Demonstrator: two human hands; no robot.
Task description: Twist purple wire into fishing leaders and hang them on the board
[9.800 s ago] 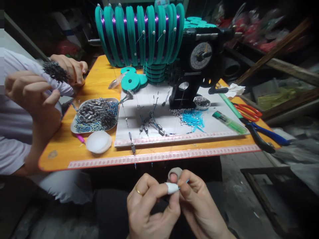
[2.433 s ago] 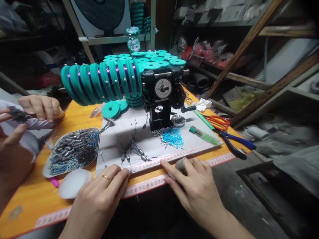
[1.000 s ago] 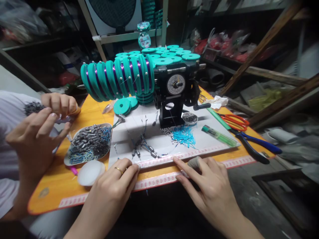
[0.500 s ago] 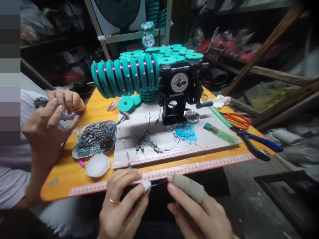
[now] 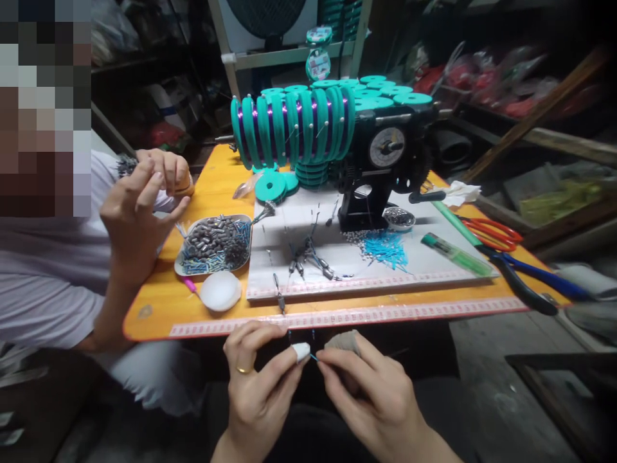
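Over the lap, just in front of the table's near edge, my left hand (image 5: 260,381) pinches one end of a thin blue piece (image 5: 313,357) between thumb and a forefinger wrapped in white tape. A gold ring is on one of its fingers. My right hand (image 5: 371,389), with a finger wrapped in grey tape, pinches the other end between thumb and forefinger. Whether a line runs through the piece is too fine to tell. Beyond, on the white board (image 5: 270,283), lie lead sinkers on short lines (image 5: 308,260) and a pile of similar blue pieces (image 5: 385,249).
A hand-cranked winder (image 5: 385,161) carries a row of green spools (image 5: 294,128). On the left are a tray of sinkers (image 5: 212,238), a white round lid (image 5: 220,290) and a co-worker's raised hand (image 5: 135,212). Pliers (image 5: 520,280) and red-handled scissors (image 5: 491,231) lie right.
My right hand has moved in close to the left, and its fingertips now pinch the blue piece. The whole view has shifted, so the table appears farther right and slightly higher.
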